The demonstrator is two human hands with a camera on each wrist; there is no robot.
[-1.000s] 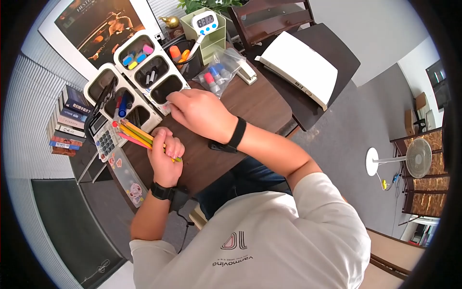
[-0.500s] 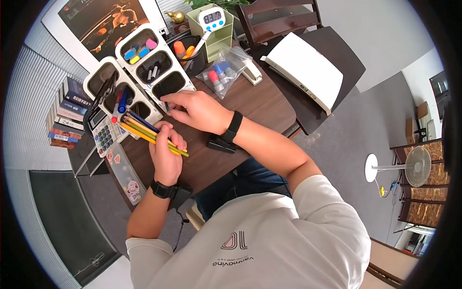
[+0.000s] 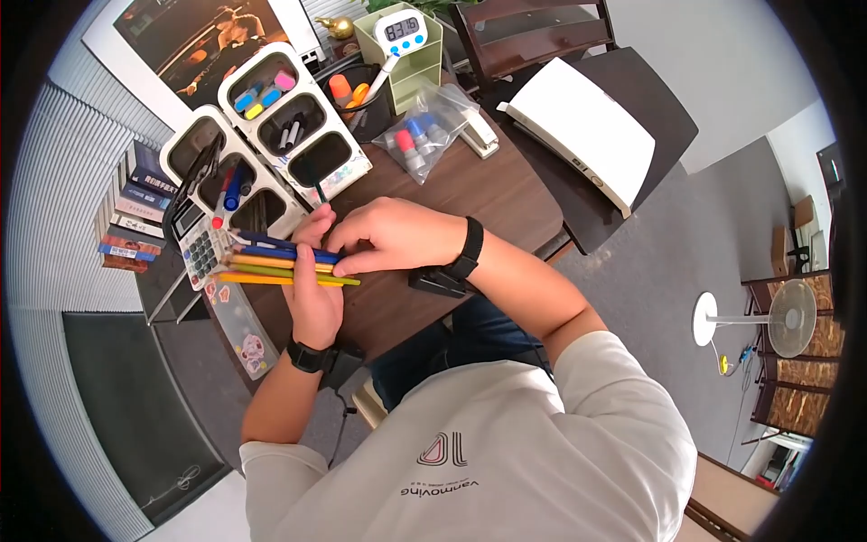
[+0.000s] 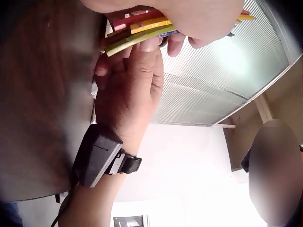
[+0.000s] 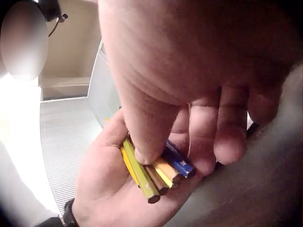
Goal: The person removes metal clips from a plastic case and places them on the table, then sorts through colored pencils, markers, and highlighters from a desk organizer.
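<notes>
In the head view, my left hand (image 3: 313, 303) holds a spread bundle of colored pencils (image 3: 262, 264), its thumb across them and the fingers beneath. My right hand (image 3: 397, 237) meets the bundle from the other side. Seen from the right wrist, the right thumb presses the pencil ends (image 5: 150, 187), with the fingers curled on the far side. Yellow, olive, brown and blue pencils show there. A thin dark stick (image 3: 317, 186) runs from my fingertips toward the front compartment of the white organizer (image 3: 354, 173). The left wrist view also shows a red pencil (image 4: 137, 20).
Highlighters (image 3: 262, 97) and pens (image 3: 233, 190) fill other organizer compartments. Behind stand a black mesh cup (image 3: 375, 117) and a timer (image 3: 401, 32). A plastic bag of bottles (image 3: 420, 140) and a stapler (image 3: 479, 135) lie to the right. A calculator (image 3: 197, 248) sits left.
My right hand has come away from the organizer's front and down onto the pencils. The left grip has loosened from a fist, and the pencils now lie flatter and more fanned.
</notes>
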